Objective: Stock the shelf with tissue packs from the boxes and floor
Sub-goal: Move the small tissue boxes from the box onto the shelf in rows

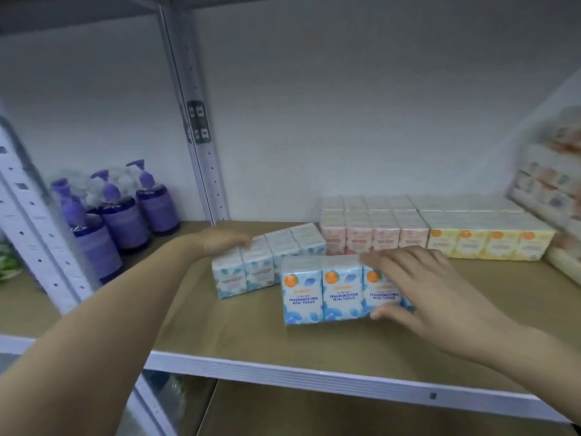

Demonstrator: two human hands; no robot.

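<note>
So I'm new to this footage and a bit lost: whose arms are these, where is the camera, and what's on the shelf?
There is no machine: a person wears the camera on their head, looking down at their own arms. The right hand grips the front blue tissue pack on the wooden shelf. The left hand rests on the rear blue tissue pack. Behind stand pink tissue packs and yellow tissue packs; purple pump bottles stand at left.

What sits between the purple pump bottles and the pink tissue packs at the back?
In the head view, a white perforated shelf upright and the angled blue tissue pack, which the left hand touches.
</note>
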